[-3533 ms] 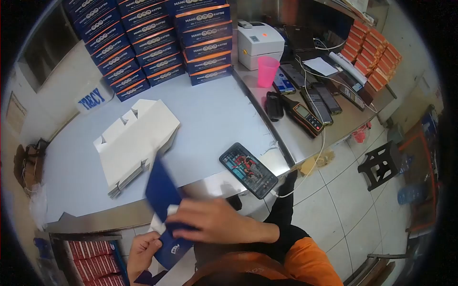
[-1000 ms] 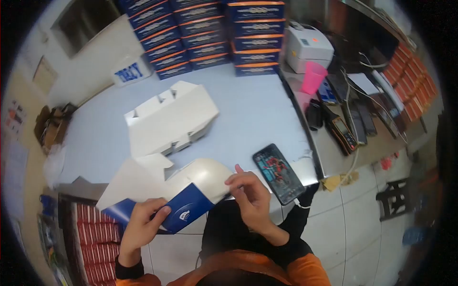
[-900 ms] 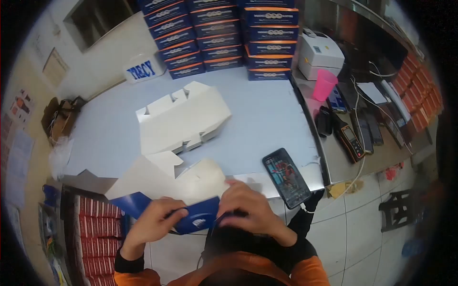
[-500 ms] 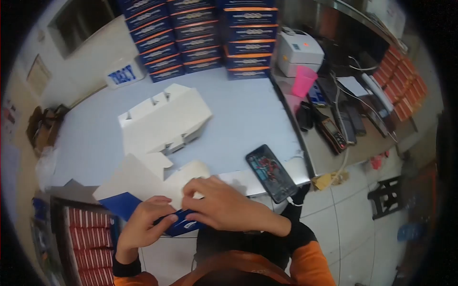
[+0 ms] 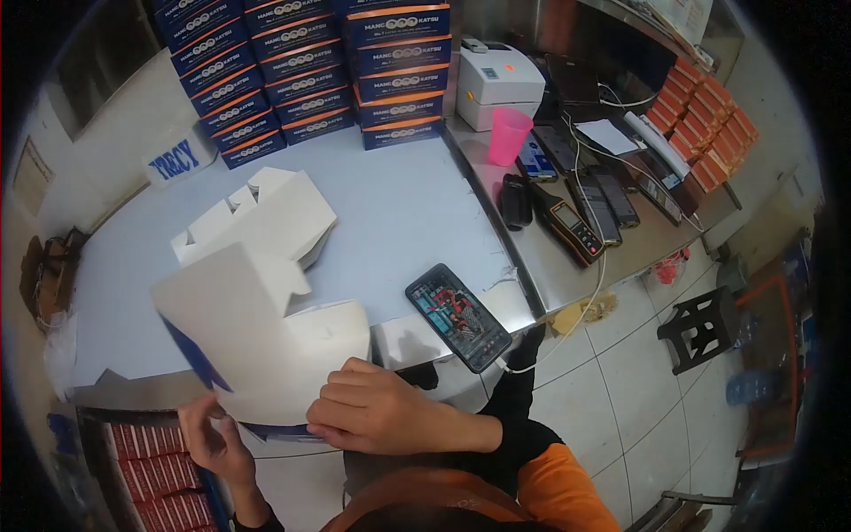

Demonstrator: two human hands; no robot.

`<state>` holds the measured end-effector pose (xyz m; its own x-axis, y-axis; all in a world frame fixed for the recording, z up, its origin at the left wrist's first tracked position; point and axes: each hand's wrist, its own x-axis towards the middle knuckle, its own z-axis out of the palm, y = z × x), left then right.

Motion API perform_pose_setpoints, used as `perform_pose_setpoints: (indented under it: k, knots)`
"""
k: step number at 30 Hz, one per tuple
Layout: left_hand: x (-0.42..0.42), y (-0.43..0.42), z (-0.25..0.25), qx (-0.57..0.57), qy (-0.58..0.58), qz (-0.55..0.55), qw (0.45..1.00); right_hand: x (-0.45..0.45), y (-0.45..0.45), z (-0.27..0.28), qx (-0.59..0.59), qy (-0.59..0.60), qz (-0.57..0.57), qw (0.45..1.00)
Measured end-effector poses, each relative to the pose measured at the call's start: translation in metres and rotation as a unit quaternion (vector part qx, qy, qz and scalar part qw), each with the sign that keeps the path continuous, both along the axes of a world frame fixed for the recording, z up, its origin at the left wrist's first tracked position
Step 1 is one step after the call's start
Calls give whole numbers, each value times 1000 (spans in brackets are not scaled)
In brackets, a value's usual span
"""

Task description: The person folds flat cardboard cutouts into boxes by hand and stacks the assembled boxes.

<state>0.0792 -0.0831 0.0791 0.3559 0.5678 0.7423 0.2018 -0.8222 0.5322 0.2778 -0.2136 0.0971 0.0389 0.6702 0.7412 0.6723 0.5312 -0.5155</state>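
A partly folded cardboard box (image 5: 266, 341), white inside and blue outside, lies over the table's front edge before me. My right hand (image 5: 377, 410) has its fingers curled over the near right edge of this box. At the lower left corner my left hand (image 5: 217, 441) is beside the cardboard, thumb and fingers apart, with nothing visible between them. Behind is a second white folded carton (image 5: 266, 213), its slotted flaps raised. Right of the box, a lit phone (image 5: 458, 316) with a cable plugged in rests at the table's edge.
Stacks of blue and orange boxes (image 5: 401, 84) line the back. To the right stand a white label printer (image 5: 501, 86), a pink cup (image 5: 510, 136), and a handheld meter (image 5: 567, 226) near several phones. Red-white packs (image 5: 155, 470) fill a crate at lower left.
The near box has opened out, its white inside now turned up and spread wider. My left hand has come away from it to the left and down. The camera view has shifted.
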Motion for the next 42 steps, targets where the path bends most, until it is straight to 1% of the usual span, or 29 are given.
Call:
perform_pose_setpoints:
  k: [1, 3, 5, 7, 8, 9, 11, 12, 13, 14, 15, 16, 17, 18, 19, 20, 21, 23, 24, 26, 27, 28, 29, 30, 31, 33, 36, 40, 42]
  knots:
    - [-1, 0, 2, 0, 0, 0, 1000, 0, -1, 0, 0, 0, 0, 1000]
    - [-1, 0, 5, -80, 28, -111, 990, -1, -2, -1, 7, -6, -13, 1000]
    - [3, 0, 5, -118, 12, -78, 990, -4, -4, -3, -16, -15, -33, 999]
    - [12, -5, 16, -124, 22, 49, 991, -6, -6, -5, -40, -24, -53, 997]
    - [10, -4, 17, 27, 109, 25, 993, -8, -5, -5, -44, -34, -84, 995]
    - [9, -3, 18, 27, 110, 23, 993, -10, -5, -5, -48, -45, -114, 991]
    - [8, -3, 21, 75, 164, -168, 969, -14, -3, -12, -48, -59, -115, 990]
    - [6, 0, 25, 122, 207, -175, 955, -16, -2, -18, -48, -72, -115, 990]
    - [9, -2, 18, 122, 207, -174, 955, -21, 1, -24, -48, -72, -114, 990]
    - [16, -7, 4, 1, 94, -161, 982, -27, 4, -32, -43, -110, -111, 987]
    - [22, -11, -5, -120, -21, -144, 982, -33, 8, -40, -39, -148, -109, 982]
    - [29, -9, -6, -151, -57, -138, 977, -39, 14, -50, -39, -146, -110, 982]
    - [31, -3, -11, -150, -56, -139, 977, -45, 21, -60, -91, -150, -94, 980]
    - [30, 8, -16, -142, 17, -53, 988, -46, 25, -62, -143, -153, -78, 975]
    - [28, 17, -18, -132, 90, 33, 987, -45, 26, -63, -141, -153, -77, 975]
    - [28, 22, -17, -106, 136, 70, 983, -38, 27, -60, -80, -135, -138, 978]
    - [24, 29, -18, -105, 135, 70, 983, -30, 28, -57, -19, -116, -198, 973]
    - [12, 43, -27, 13, 224, 106, 969, -1, 30, -62, -3, -89, -347, 934]
    - [6, 48, -32, 12, 224, 104, 969, 17, 30, -56, -4, -90, -348, 933]
    - [-2, 54, -45, 17, 261, 84, 962, 46, 27, -46, -65, 85, -331, 938]
    - [-1, 51, -51, 17, 260, 83, 962, 51, 27, -53, -64, 85, -332, 937]
    - [2, 46, -57, -14, 247, 55, 967, 56, 28, -68, -134, 155, -213, 955]
    - [5, 40, -60, -44, 234, 26, 971, 57, 28, -74, -200, 222, -89, 950]
    - [7, 32, -60, -109, 249, 40, 961, 52, 28, -78, -185, 187, -122, 957]
    - [8, 29, -66, -110, 249, 39, 961, 48, 29, -81, -186, 186, -122, 957]
    - [12, 24, -78, -301, 87, 3, 950, 43, 32, -84, -198, 197, -158, 947]
    - [19, 13, -73, -338, 62, 7, 939, 42, 35, -79, -240, 162, -199, 936]
    - [24, 16, -79, -318, 29, -33, 947, 42, 40, -66, -234, 141, -233, 933]
    - [37, 10, -63, -324, -5, -33, 945, 41, 43, -65, -200, 174, -259, 929]
